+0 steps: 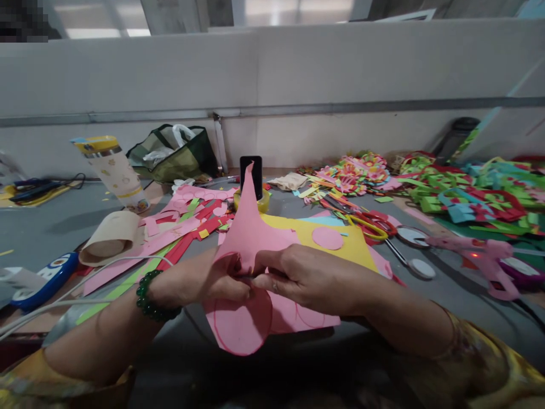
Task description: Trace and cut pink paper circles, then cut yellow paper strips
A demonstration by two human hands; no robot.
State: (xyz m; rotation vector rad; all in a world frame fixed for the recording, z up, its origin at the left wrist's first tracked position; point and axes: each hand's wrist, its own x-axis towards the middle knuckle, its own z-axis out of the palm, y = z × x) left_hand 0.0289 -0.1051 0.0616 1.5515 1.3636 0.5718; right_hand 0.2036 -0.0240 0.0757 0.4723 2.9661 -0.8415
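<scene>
A pink craft sheet [244, 227] with circles drawn in darker pink is held up between my two hands, bent, with a narrow tip rising in front of the phone. My left hand [225, 278], wearing a green bead bracelet [157, 296], grips it with curled fingers. Close against it, my right hand [298, 278] pinches the sheet between thumb and bent fingers; anything else inside the grip is hidden. Below hangs a rounded pink flap with a drawn outline. Beneath lies a yellow sheet [361, 250], with a cut pink disc [327, 238] on it.
Yellow-handled scissors [368, 228] lie right of the yellow sheet. Further right is a pink glue gun [489, 255] with a lit red light. A black phone [256, 182] stands behind a tape roll [263, 202]. A tumbler [117, 176] and coloured scraps [187, 227] are left.
</scene>
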